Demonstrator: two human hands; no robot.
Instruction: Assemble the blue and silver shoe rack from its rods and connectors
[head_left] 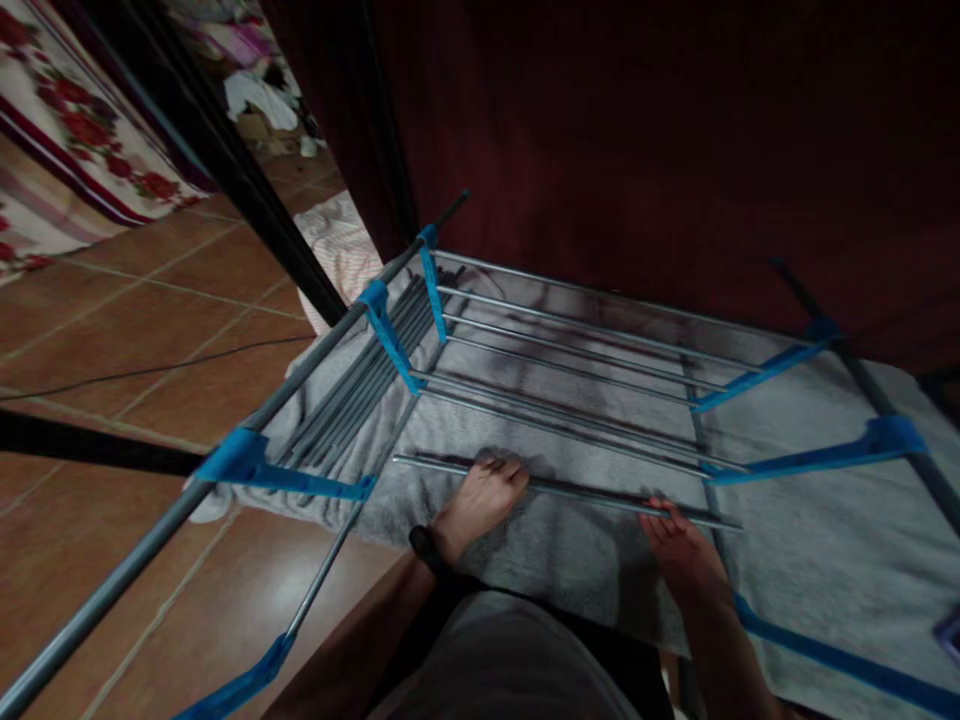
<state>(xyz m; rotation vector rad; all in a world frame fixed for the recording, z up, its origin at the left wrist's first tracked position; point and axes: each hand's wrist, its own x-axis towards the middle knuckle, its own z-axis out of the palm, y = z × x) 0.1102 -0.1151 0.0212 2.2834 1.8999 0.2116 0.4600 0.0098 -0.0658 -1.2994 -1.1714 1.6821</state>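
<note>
Low over the grey blanket, my left hand (493,492) and my right hand (673,530) are both closed around one thin metal tube (577,491). The left grips it left of its middle; the right has it near its right end. The tube lies roughly level between the two sides of a rack frame, whose long grey poles (304,375) carry blue plastic brackets (390,335). Several thin crossbars (570,325) span from the left brackets to the right brackets (795,470) beyond my hands. Both tube ends are free of any bracket.
Several loose grey tubes (367,370) lie bundled on the blanket (847,560) at the left. A dark red curtain (637,150) hangs behind the rack. Black posts (225,150) stand at the left above a tiled floor (172,300), where a thin cable (157,372) runs.
</note>
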